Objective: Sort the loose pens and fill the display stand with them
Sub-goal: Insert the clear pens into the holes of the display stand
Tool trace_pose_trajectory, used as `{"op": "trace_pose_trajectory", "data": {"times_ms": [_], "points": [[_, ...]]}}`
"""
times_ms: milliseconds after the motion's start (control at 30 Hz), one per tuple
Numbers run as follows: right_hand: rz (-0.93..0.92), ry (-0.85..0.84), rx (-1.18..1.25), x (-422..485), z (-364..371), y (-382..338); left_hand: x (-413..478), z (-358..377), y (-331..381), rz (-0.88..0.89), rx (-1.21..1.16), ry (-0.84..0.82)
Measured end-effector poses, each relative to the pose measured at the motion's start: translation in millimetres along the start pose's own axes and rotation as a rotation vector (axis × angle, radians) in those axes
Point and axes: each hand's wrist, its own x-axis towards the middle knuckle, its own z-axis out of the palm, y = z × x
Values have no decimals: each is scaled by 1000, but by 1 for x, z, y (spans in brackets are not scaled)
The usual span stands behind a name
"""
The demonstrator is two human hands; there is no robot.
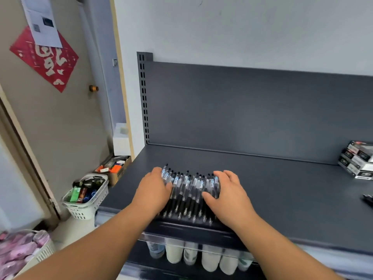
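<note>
Pens (189,190) lie side by side in one row at centre frame, near the front edge of the dark shelf (282,190), tips toward me. My left hand (155,188) presses flat against the row's left end and my right hand (229,191) against its right end. Fingers are fairly straight, not clamped round anything. The row sits between both hands. Stacked boxes (357,160) at the right edge are well apart.

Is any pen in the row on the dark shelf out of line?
Yes. The leftmost pen sticks out farther back than the other pens, so the row's far ends look uneven.
</note>
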Motion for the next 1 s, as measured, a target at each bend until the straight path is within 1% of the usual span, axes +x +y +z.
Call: {"op": "trace_pose_trajectory", "data": {"times_ms": [200, 367, 533, 700, 833, 933, 1000], "points": [[-15, 67, 40, -3, 4, -13, 1, 7, -2, 87, -65, 52], [6, 130, 44, 1, 4, -13, 4, 6, 0, 190, -45, 87], [8, 183, 78, 3, 5, -11, 6, 5, -2, 212, -47, 50], [-8, 225, 141, 4, 2, -10, 9, 1, -1, 220, -105, 31], [-35, 278, 142, 5, -9, -11, 7, -5, 14, 313, -168, 58], [-16, 350, 239, 3, -22, -13, 3, -8, 34, 355, -246, 35], [32, 373, 391, -2, -33, -12, -3, -9, 49, 338, -358, -15]]}}
